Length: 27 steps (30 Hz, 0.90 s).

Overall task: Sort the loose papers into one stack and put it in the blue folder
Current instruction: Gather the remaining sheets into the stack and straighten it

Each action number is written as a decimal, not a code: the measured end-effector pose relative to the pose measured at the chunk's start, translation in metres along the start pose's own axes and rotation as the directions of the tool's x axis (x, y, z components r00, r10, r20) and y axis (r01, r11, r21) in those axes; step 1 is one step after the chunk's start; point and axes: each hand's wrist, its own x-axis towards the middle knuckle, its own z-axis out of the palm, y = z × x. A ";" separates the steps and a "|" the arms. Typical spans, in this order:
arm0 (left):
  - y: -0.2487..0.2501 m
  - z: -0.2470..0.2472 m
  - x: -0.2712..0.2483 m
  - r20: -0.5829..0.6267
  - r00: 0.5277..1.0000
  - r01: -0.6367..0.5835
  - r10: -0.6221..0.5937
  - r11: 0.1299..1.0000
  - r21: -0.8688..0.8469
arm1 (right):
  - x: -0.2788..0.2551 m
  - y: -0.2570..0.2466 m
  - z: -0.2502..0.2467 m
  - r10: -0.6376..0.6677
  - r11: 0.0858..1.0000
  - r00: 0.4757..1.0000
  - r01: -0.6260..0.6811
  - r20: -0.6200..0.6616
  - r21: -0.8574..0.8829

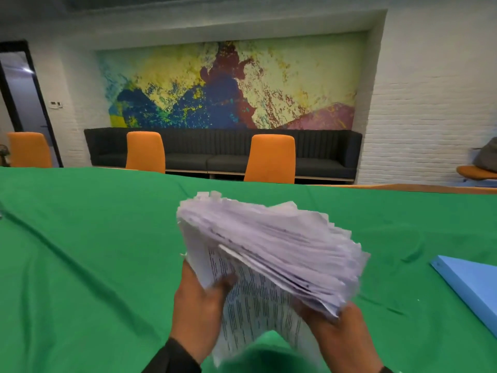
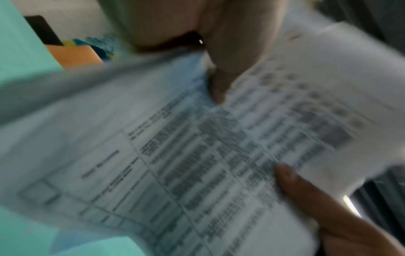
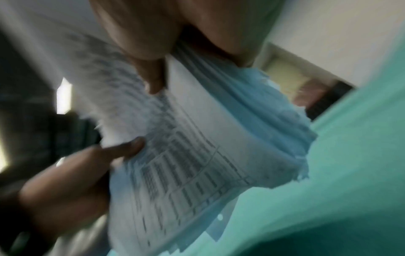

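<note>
We held the ragged paper stack (image 1: 269, 254) above the green table (image 1: 80, 251), left hand (image 1: 199, 300) and right hand (image 1: 338, 335) fingers curled around its near corners. Uneven edges risked sheets slipping before reaching the blue folder (image 1: 473, 286).

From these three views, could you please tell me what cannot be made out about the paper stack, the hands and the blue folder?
- Printed text on the thick white paper stack: motion blur in every view.
- Flat blue folder: head view only, cut off by the right edge; open or closed unclear.
- Left hand fingers: behind the sheets; only the thumb shows.
- Right hand thumb: under the stack's corner in the head view.
- Green tablecloth beneath the stack: hidden.
</note>
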 end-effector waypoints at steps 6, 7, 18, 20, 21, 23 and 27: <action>0.003 0.006 -0.011 -0.025 0.998 -0.062 0.064 0.994 0.088 | 0.001 -0.027 0.014 -0.087 0.994 0.996 0.087 0.005 -0.059; 0.005 0.002 -0.008 -0.044 0.998 -0.051 0.053 0.998 0.044 | 0.004 -0.030 0.011 -0.125 0.990 0.992 0.126 0.024 -0.068; 0.026 -0.044 0.017 -0.079 0.955 -0.292 0.286 0.954 -0.070 | 0.017 -0.044 -0.018 -0.179 0.927 0.983 0.181 -0.038 0.329; 0.034 -0.050 0.026 -0.006 0.945 -0.328 0.328 0.943 0.050 | 0.020 -0.049 -0.020 -0.213 0.921 0.975 0.222 -0.064 0.321; 0.035 -0.053 0.030 0.041 0.938 -0.346 0.344 0.932 0.108 | 0.021 -0.051 -0.022 -0.234 0.916 0.969 0.245 -0.073 0.316; 0.039 -0.056 0.036 0.079 0.932 -0.362 0.354 0.918 0.162 | 0.022 -0.055 -0.027 -0.285 0.913 0.956 0.292 -0.065 0.285; 0.034 -0.058 0.033 0.047 0.939 -0.344 0.341 0.933 0.105 | 0.024 -0.067 -0.040 -0.333 0.920 0.943 0.329 -0.019 0.211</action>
